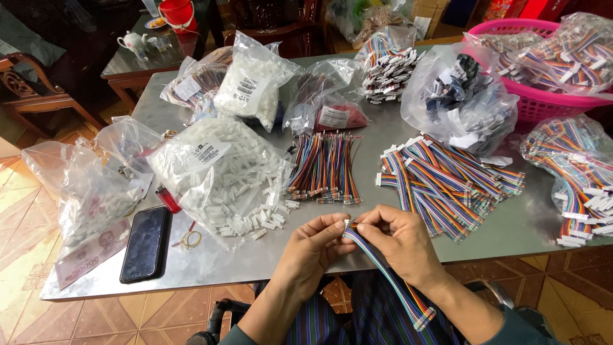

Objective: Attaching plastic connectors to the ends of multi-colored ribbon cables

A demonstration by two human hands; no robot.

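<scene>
A rainbow ribbon cable (389, 271) is pinched at its upper end by the left hand (311, 246) and right hand (399, 239), seemingly steadying its white connector (348, 224).

Both hands are meeting just over the near edge of the grey table (383, 137). The left hand (313, 246) and right hand (399, 239) are pinching the upper end of a rainbow ribbon cable (389, 275), whose other end, with a white connector, is hanging down over the lap. A pile of loose white connectors (255, 220) is spilling from a clear bag (214, 163) just left of the hands. Bundles of coloured wires (324, 167) and finished cables (447, 179) are lying beyond. A black phone (145, 243) is resting at the left.
</scene>
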